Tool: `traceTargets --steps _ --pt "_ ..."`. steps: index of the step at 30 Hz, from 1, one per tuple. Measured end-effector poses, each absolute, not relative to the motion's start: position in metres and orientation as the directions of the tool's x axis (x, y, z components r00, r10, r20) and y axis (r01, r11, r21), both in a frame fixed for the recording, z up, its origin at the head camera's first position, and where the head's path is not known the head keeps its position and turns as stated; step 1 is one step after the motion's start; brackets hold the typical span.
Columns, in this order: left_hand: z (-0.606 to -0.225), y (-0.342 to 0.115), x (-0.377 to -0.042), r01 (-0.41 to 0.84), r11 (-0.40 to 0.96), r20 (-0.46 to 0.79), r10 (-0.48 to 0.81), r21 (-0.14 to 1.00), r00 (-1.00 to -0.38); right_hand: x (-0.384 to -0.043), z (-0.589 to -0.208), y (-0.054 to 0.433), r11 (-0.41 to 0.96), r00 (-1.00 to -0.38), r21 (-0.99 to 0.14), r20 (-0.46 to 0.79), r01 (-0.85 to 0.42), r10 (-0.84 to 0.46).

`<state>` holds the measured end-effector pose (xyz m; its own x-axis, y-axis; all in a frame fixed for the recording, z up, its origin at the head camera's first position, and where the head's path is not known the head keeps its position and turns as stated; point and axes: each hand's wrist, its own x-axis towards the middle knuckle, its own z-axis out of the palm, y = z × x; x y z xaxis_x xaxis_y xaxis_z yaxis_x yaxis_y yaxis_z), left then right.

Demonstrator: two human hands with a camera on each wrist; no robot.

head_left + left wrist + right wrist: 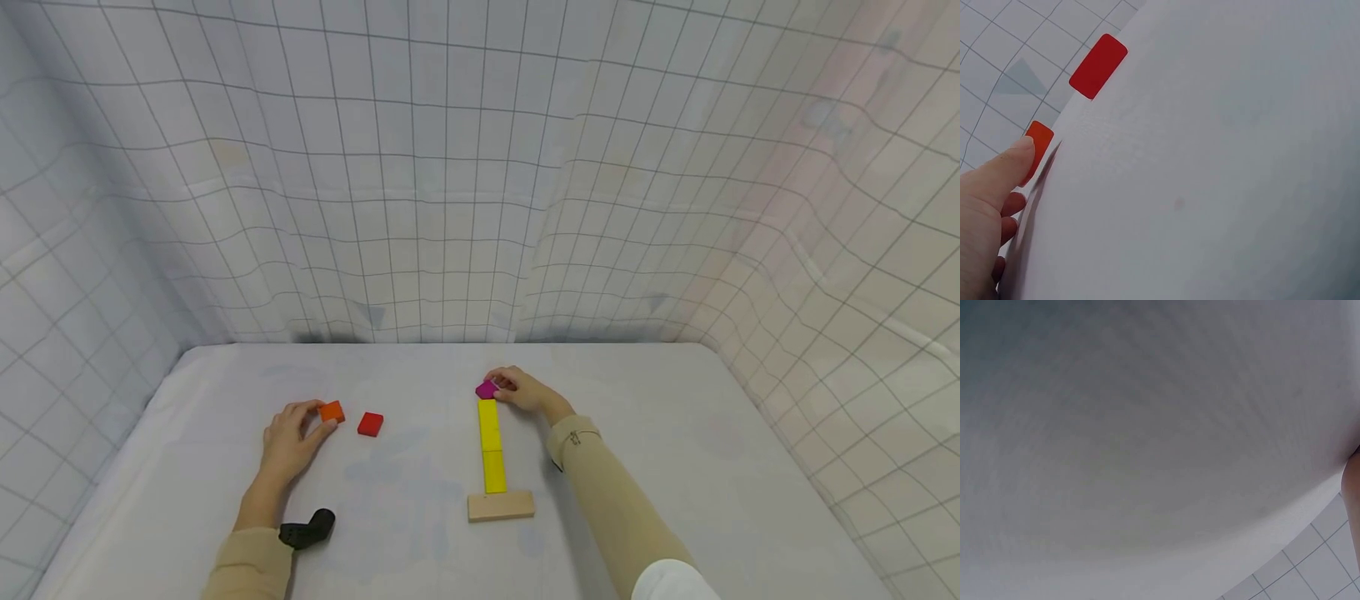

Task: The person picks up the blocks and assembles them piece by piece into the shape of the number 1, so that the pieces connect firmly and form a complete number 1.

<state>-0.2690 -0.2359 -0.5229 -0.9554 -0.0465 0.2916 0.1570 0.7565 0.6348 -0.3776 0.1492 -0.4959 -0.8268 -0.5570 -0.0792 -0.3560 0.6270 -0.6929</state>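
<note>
My left hand pinches an orange block between thumb and fingers, low over the table; the thumb lies across the block in the left wrist view. Just right of it lies a flat red block. My right hand holds a magenta block at the far end of two yellow blocks laid end to end. At their near end a plain wooden block lies crosswise. In the right wrist view only a sliver of hand shows, and no block.
A white cloth covers the table. Grid-patterned curtains hang behind it and on both sides. A black device is on the left wrist, by the sleeve cuff.
</note>
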Motion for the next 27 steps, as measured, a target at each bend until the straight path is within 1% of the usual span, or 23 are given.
traceTargets --steps 8,15,20,27 --pt "-0.523 -0.233 -0.27 0.145 0.714 0.305 -0.1 0.685 -0.947 -0.377 -0.495 0.148 0.643 -0.839 -0.692 -0.099 -0.329 -0.536" --pt "-0.517 -0.223 -0.274 0.159 0.668 0.35 -0.162 0.727 -0.923 -0.378 -0.496 0.149 0.63 -0.826 -0.692 -0.086 -0.353 -0.557" --pt "-0.51 -0.213 -0.278 0.154 0.653 0.333 -0.16 0.742 -0.929 -0.377 -0.495 0.149 0.619 -0.822 -0.692 -0.065 -0.371 -0.566" --pt "-0.501 -0.191 -0.284 0.14 0.632 0.293 -0.144 0.762 -0.945 -0.376 -0.495 0.148 0.634 -0.839 -0.695 -0.08 -0.341 -0.538"
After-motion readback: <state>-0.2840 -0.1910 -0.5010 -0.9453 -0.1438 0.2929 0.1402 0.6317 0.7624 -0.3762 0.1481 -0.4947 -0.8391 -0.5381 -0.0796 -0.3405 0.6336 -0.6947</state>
